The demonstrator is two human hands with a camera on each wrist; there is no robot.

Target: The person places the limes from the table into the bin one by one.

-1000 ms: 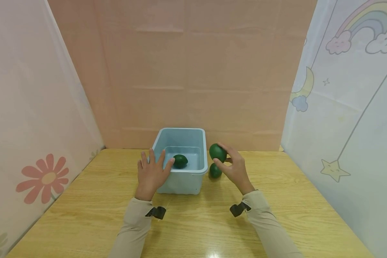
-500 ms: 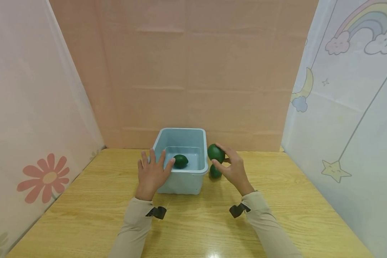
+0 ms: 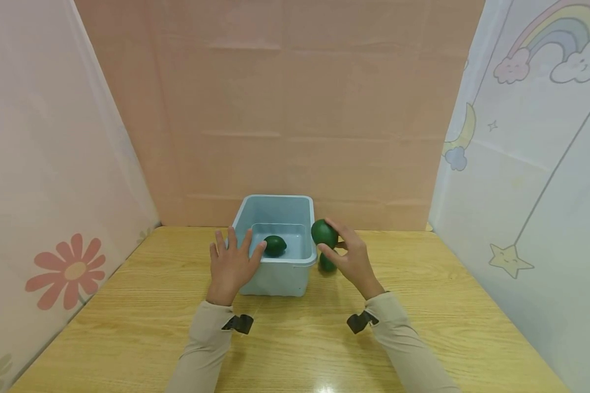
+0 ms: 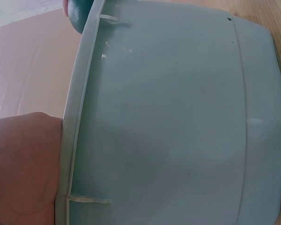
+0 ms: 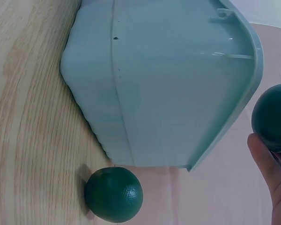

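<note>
My right hand pinches a dark green, lime-like fruit between thumb and fingers, beside the right rim of a light blue plastic bin. Below that hand, a second dark green fruit sits on the table at the bin's right side, partly hidden in the head view. Inside the bin lies a third fruit, oval with a pointed end. My left hand has its fingers spread over the bin's front left corner. In the left wrist view, part of this hand shows against the rim.
The bin stands on a wood-grain table near its back edge. Behind it hangs a plain tan sheet. Pale printed curtains close off the left and right sides.
My right hand has moved a little to the left with its fruit, bringing it closer to the bin's right rim. My left hand and the bin have stayed in place.
</note>
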